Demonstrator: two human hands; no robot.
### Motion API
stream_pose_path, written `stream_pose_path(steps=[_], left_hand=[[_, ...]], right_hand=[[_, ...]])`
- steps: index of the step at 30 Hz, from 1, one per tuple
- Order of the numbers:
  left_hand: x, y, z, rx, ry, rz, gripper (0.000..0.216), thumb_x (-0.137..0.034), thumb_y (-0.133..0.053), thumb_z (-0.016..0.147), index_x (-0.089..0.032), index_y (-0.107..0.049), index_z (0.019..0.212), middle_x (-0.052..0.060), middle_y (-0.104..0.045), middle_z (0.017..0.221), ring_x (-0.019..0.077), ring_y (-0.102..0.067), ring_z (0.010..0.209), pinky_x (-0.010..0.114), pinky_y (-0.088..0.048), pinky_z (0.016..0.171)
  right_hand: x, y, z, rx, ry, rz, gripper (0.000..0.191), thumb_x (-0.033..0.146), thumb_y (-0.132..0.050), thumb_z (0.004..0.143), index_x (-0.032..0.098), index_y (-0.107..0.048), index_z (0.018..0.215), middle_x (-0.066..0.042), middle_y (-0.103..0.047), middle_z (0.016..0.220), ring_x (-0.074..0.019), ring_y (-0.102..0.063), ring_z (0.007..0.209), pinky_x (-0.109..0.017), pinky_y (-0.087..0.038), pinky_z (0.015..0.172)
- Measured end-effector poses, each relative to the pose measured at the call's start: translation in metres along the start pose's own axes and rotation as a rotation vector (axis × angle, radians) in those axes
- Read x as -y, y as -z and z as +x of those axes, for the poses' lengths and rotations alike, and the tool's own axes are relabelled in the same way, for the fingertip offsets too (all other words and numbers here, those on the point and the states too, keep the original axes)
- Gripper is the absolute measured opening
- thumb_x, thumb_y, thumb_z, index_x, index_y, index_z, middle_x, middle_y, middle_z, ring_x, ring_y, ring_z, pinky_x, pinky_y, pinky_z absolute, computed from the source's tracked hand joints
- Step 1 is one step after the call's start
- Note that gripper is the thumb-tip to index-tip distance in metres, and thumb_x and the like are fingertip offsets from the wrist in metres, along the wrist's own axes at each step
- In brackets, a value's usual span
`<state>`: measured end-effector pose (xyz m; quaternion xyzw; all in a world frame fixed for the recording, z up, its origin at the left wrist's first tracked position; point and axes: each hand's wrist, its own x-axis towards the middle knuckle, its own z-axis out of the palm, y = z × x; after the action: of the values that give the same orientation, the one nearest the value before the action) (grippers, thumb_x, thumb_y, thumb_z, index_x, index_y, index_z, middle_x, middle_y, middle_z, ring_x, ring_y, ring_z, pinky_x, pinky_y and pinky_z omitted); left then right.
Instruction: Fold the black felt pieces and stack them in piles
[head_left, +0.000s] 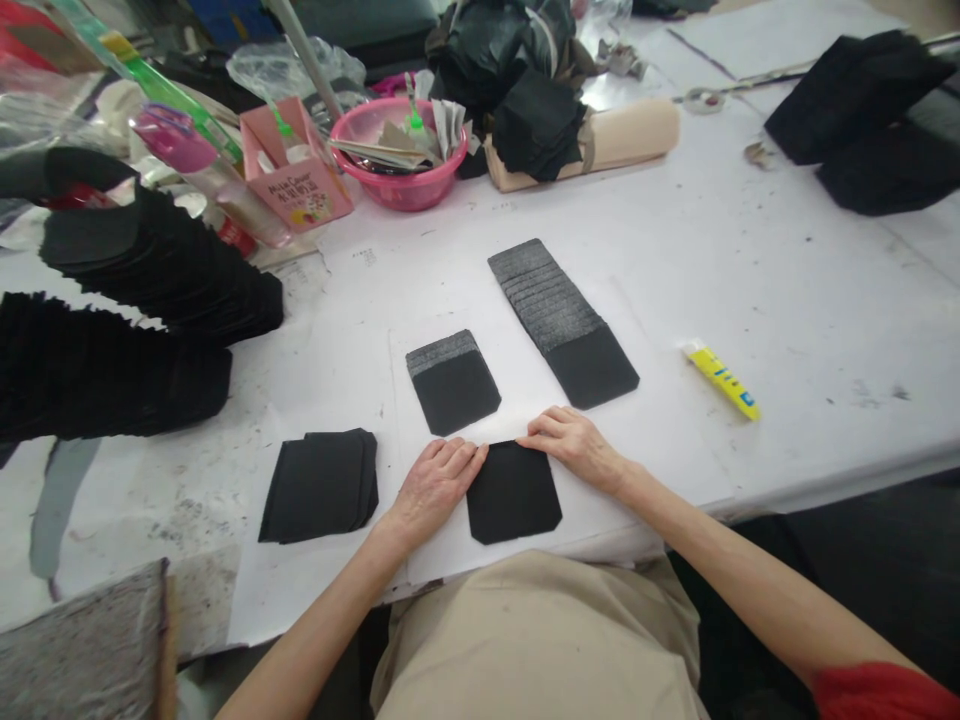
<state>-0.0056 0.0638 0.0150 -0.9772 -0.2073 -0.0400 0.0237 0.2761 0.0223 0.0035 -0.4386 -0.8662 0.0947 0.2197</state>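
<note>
A flat black square piece with cut corners (514, 494) lies on the white-covered table in front of me. At its upper left corner, the closed fingers of my left hand (441, 480) press on the edge. My right hand (576, 446) pinches its upper right corner. Just beyond lies a short overlapped set of black pieces (456, 388) with grey strips along their far edges. A longer fanned row of black pieces (559, 320) stretches away behind my right hand. To the left of my left hand sits a loose stack of black pieces (319, 487).
A yellow tube (721, 380) lies at the right. Tall piles of black pieces (161, 265) stand at the left, with more black stacks (870, 120) at the far right. A pink basin (405, 185), a pink box (296, 180) and a beige roll (630, 138) line the back.
</note>
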Motion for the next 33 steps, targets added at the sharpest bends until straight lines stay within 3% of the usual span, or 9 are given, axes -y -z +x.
stream_pose_path(steps=[10, 17, 23, 33], left_hand=[[-0.003, 0.008, 0.017, 0.08, -0.012, 0.012, 0.042, -0.013, -0.044, 0.098, -0.016, -0.042, 0.14, 0.006, -0.057, 0.094, 0.0223, -0.056, 0.092, 0.038, -0.046, 0.085], [-0.007, 0.01, 0.027, 0.098, -0.038, -0.018, 0.034, -0.013, -0.045, 0.099, -0.011, -0.047, 0.133, 0.011, -0.058, 0.113, 0.0237, -0.053, 0.107, 0.038, -0.042, 0.094], [-0.008, 0.016, 0.032, 0.178, -0.03, -0.025, 0.042, -0.013, -0.042, 0.099, -0.016, -0.039, 0.141, 0.009, -0.058, 0.111, 0.0224, -0.053, 0.102, 0.038, -0.042, 0.09], [-0.009, 0.027, 0.042, 0.252, -0.007, -0.049, 0.046, -0.014, -0.047, 0.098, -0.021, -0.039, 0.142, 0.007, -0.055, 0.107, 0.0219, -0.052, 0.099, 0.037, -0.041, 0.085]], right_hand=[[-0.001, 0.0, -0.001, 0.014, -0.017, 0.001, 0.023, 0.02, -0.048, 0.1, 0.021, -0.068, 0.112, -0.006, -0.065, 0.101, -0.0178, -0.055, 0.095, -0.032, -0.047, 0.083], [-0.005, 0.003, -0.008, 0.014, -0.036, 0.03, 0.025, 0.02, -0.045, 0.101, 0.02, -0.067, 0.114, -0.007, -0.065, 0.101, -0.0187, -0.054, 0.095, -0.033, -0.049, 0.083], [-0.007, 0.005, -0.011, -0.003, -0.045, 0.028, 0.024, 0.02, -0.047, 0.101, 0.02, -0.068, 0.113, -0.007, -0.065, 0.101, -0.0186, -0.054, 0.094, -0.033, -0.049, 0.082], [-0.006, 0.004, -0.019, -0.019, -0.07, -0.003, 0.025, 0.018, -0.05, 0.099, 0.02, -0.067, 0.117, -0.007, -0.064, 0.102, -0.0185, -0.054, 0.095, -0.033, -0.048, 0.083]])
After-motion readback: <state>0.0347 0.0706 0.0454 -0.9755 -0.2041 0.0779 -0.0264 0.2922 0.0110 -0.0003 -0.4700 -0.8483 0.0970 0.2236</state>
